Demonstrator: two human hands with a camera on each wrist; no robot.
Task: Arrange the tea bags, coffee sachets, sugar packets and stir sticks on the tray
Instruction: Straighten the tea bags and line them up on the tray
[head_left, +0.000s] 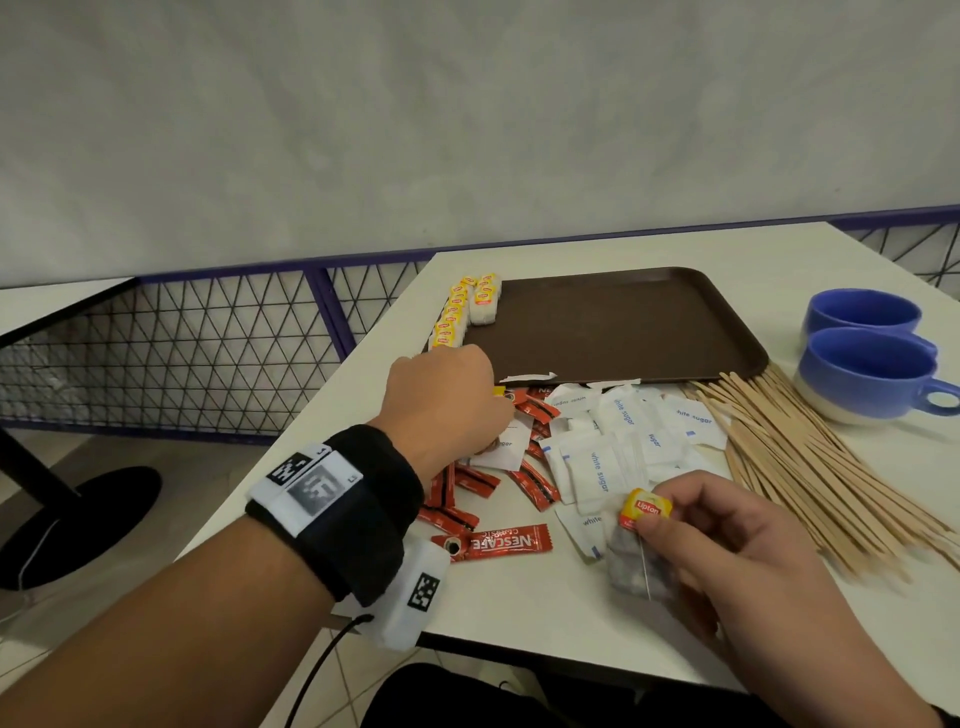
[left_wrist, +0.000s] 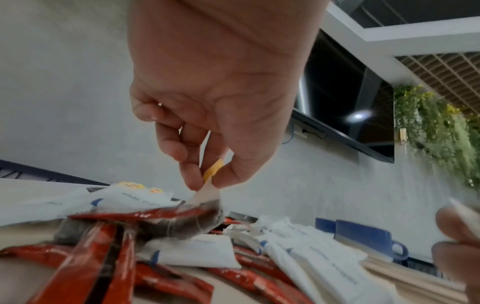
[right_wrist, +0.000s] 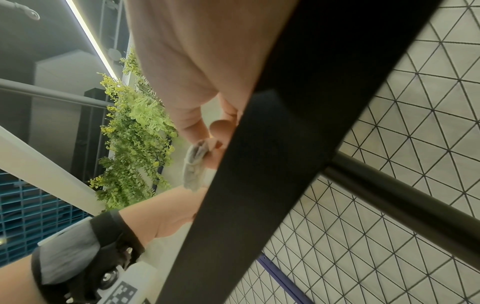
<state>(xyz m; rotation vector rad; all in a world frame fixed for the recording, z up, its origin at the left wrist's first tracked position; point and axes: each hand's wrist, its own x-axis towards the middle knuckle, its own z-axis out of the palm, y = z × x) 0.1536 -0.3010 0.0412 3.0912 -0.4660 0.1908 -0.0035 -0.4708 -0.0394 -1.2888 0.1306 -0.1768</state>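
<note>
We pinch one tea bag (head_left: 641, 545) in our right hand (head_left: 727, 561), just near of the tray (head_left: 623, 322); our left hand (head_left: 447, 400) pinches another's tab (left_wrist: 213, 170), likely to lift both clear for sorting onto it.

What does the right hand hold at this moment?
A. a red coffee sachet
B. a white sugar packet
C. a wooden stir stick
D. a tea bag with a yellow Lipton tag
D: in the head view the right hand pinches a tea bag by its yellow Lipton tag, above the table, while the sachets, sugar packets and sticks lie loose on it.
</note>
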